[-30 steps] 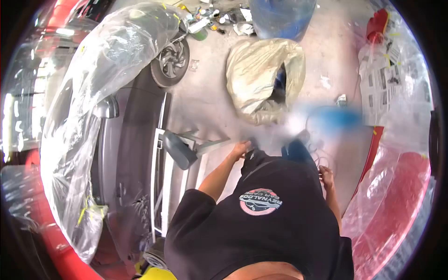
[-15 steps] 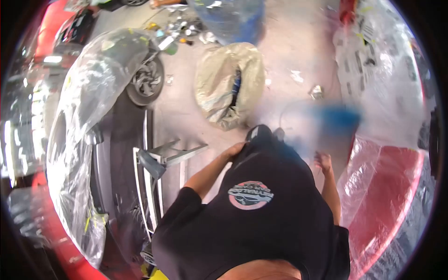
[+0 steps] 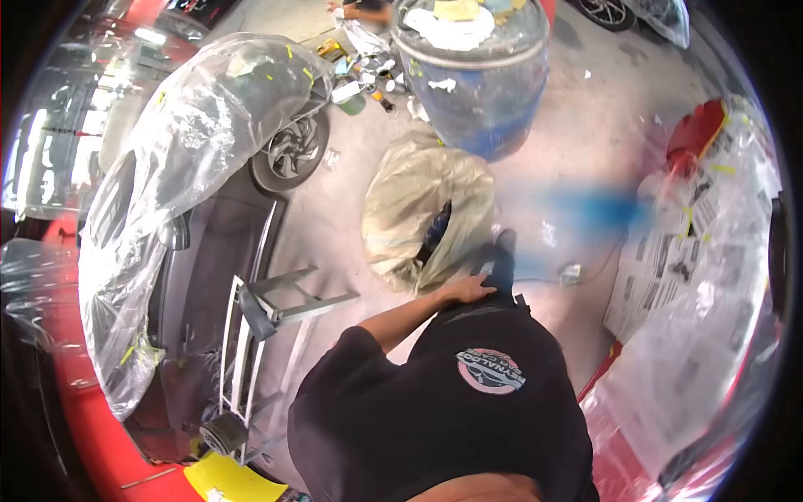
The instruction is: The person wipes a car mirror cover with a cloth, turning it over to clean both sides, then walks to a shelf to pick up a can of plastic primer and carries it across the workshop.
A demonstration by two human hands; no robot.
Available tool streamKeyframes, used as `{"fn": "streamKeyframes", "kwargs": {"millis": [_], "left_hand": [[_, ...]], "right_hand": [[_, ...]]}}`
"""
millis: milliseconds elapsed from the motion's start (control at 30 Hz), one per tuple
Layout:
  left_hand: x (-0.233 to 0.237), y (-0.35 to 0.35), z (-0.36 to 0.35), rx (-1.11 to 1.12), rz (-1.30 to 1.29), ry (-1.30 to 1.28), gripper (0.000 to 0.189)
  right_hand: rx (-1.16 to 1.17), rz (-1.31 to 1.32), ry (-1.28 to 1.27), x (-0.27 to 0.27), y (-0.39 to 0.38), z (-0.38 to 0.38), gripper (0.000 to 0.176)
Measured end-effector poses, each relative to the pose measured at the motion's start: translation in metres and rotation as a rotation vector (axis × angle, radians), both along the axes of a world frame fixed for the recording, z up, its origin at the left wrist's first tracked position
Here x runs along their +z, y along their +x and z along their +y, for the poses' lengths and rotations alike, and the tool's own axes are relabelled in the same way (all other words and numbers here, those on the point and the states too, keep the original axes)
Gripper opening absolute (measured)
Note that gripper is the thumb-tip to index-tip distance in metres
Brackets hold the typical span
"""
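My left hand (image 3: pixel 468 289) hangs in front of my body, close to my dark trousers (image 3: pixel 499 268). Its fingers look loosely stretched, and I see nothing held in it. Just beyond lies a beige plastic bag or cover (image 3: pixel 393 201) on the floor, with a gap showing something dark blue inside. My right hand is out of sight, hidden by my body or outside the view.
A metal step stand (image 3: pixel 314 309) is at my left, beside a dark car (image 3: pixel 222 259) partly draped in clear plastic (image 3: pixel 226 109). Ahead stands a blue drum (image 3: pixel 477 100). Plastic and newsprint cover a red car (image 3: pixel 694 142) at right. Another person (image 3: pixel 368 12) is beyond scattered items.
The view has shifted, and more of the drum shows ahead. My left hand now appears further in front of my body. My right hand, visible at my side before, has gone from view.
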State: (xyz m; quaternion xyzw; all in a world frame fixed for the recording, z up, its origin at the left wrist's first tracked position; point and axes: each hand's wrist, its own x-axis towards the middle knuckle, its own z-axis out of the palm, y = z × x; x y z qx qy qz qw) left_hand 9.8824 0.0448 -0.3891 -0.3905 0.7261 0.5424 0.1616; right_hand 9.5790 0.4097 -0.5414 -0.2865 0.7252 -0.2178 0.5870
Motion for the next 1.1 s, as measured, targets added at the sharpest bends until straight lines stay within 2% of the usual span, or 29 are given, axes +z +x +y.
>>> {"fn": "streamKeyframes", "kwargs": {"millis": [67,100,133,200,233,267,300,367,400,467,500,533,567,600,633,667,700,767,800,867,900,933,967,1033,1100], "left_hand": [[-0.033,-0.033,-0.031,-0.066,0.084,-0.095,0.081],[-0.024,-0.053,-0.062,-0.141,0.154,-0.196,0.08],[-0.015,-0.07,-0.081,-0.094,0.142,-0.075,0.075],[-0.009,-0.1,-0.116,-0.108,0.141,-0.048,0.072],[-0.006,-0.119,-0.133,-0.14,0.158,-0.011,0.07],[0.026,-0.142,-0.15,-0.115,0.086,0.006,0.062],[0.02,-0.161,-0.165,-0.158,0.105,0.016,0.062],[-0.007,-0.193,-0.19,-0.126,0.256,0.053,0.06],[-0.013,-0.203,-0.199,-0.196,0.353,-0.096,0.054],[-0.067,-0.232,-0.21,-0.152,0.309,-0.076,0.053],[-0.093,-0.246,-0.215,-0.095,0.258,-0.062,0.051],[-0.107,-0.258,-0.219,-0.166,0.253,-0.117,0.053],[-0.05,-0.277,-0.239,-0.054,0.106,0.062,0.056],[-0.045,-0.293,-0.249,-0.093,0.116,0.022,0.057],[-0.088,-0.309,-0.249,-0.11,0.139,-0.043,0.053],[-0.085,-0.329,-0.265,-0.079,0.108,0.029,0.051],[-0.08,-0.353,-0.282,-0.054,0.084,0.108,0.05],[-0.108,-0.397,-0.314,0.051,0.121,0.049,0.044],[-0.089,-0.417,-0.333,0.123,0.066,0.016,0.043],[-0.081,-0.453,-0.361,0.163,0.027,-0.016,0.044],[-0.079,-0.474,-0.379,0.188,0.001,-0.053,0.045],[-0.07,-0.487,-0.396,0.181,-0.008,-0.038,0.052],[-0.086,-0.497,-0.404,0.222,0.0,-0.043,0.059],[-0.064,-0.519,-0.428,0.396,0.118,0.102,0.066],[-0.037,-0.55,-0.453,0.49,0.166,0.199,0.068]], "right_hand": [[-0.008,0.138,-0.031,0.031,-0.056,-0.037,0.039],[-0.01,0.251,-0.078,0.064,-0.081,-0.075,0.039],[-0.155,0.1,0.086,0.101,-0.102,-0.113,0.036],[-0.432,-0.089,0.147,0.104,-0.152,-0.15,0.035],[-0.483,-0.038,0.083,0.113,-0.16,-0.174,0.033],[-0.546,0.029,0.021,0.129,-0.173,-0.201,0.031],[-0.591,0.05,0.025,0.149,-0.18,-0.228,0.031],[-0.43,0.189,-0.096,0.179,-0.192,-0.277,0.036],[-0.444,0.198,-0.09,0.171,-0.206,-0.281,0.036],[-0.215,0.491,-0.264,0.142,-0.234,-0.309,0.037],[-0.199,0.52,-0.268,0.146,-0.247,-0.325,0.037],[-0.172,0.544,-0.282,0.148,-0.263,-0.339,0.037],[-0.151,0.5,-0.202,0.141,-0.285,-0.348,0.035],[-0.12,0.458,-0.118,0.131,-0.312,-0.355,0.033],[-0.113,0.413,-0.052,0.121,-0.338,-0.367,0.033],[-0.11,0.374,0.026,0.109,-0.365,-0.368,0.034],[-0.206,0.241,-0.035,0.058,-0.403,-0.348,0.035],[-0.398,-0.038,-0.142,-0.034,-0.475,-0.313,0.037],[-0.379,-0.054,-0.136,-0.044,-0.512,-0.324,0.037],[0.104,0.029,-0.209,-0.045,-0.581,-0.352,0.038],[0.118,0.028,-0.211,-0.033,-0.612,-0.383,0.038],[0.03,-0.053,0.002,-0.012,-0.639,-0.423,0.036],[-0.062,-0.135,0.222,0.006,-0.662,-0.457,0.034],[-0.344,-0.189,0.177,0.015,-0.719,-0.52,0.029],[-0.423,-0.115,-0.034,0.045,-0.753,-0.594,0.027]]}}
